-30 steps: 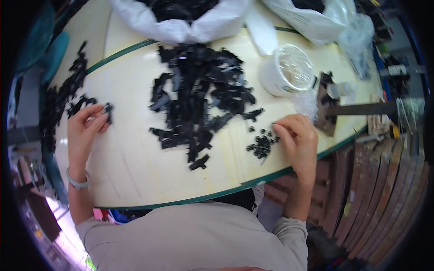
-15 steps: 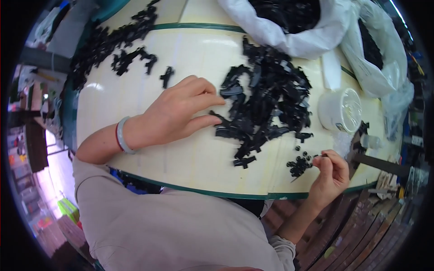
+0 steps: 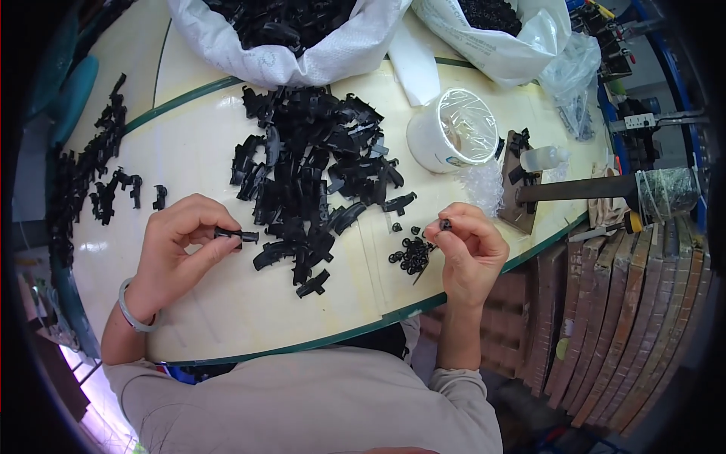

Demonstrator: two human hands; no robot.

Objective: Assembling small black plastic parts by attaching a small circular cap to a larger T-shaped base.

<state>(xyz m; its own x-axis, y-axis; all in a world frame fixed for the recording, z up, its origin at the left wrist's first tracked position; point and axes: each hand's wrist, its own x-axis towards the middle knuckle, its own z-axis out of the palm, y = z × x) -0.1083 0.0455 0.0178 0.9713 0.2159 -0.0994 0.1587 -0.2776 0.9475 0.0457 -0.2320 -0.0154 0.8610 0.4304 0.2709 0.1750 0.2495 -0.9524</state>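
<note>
My left hand (image 3: 185, 242) pinches a black plastic part (image 3: 236, 235) between thumb and fingers, its narrow end pointing right. Over at the right, my right hand (image 3: 473, 253) holds a small black ring-like piece (image 3: 445, 225) at its fingertips. Just left of that hand lies a little heap of similar small black pieces (image 3: 412, 256). Between my hands a large loose pile of black plastic parts (image 3: 302, 181) spreads over the pale table (image 3: 333, 325). Beyond my left hand, a single black part (image 3: 159, 197) stands near a long row of joined-looking parts (image 3: 83, 181).
Two white sacks (image 3: 287, 69) of black parts sit along the back. A white tub (image 3: 432, 144) with clear plastic over it, a small clear bottle (image 3: 544, 157) and a dark metal bar (image 3: 578, 189) are at the right. Brown slabs (image 3: 628, 325) stand beyond the table's green edge.
The view has swung right. My left hand has picked up a black part from the pile and drawn back left with it. My right hand stays by the small pieces, holding one.
</note>
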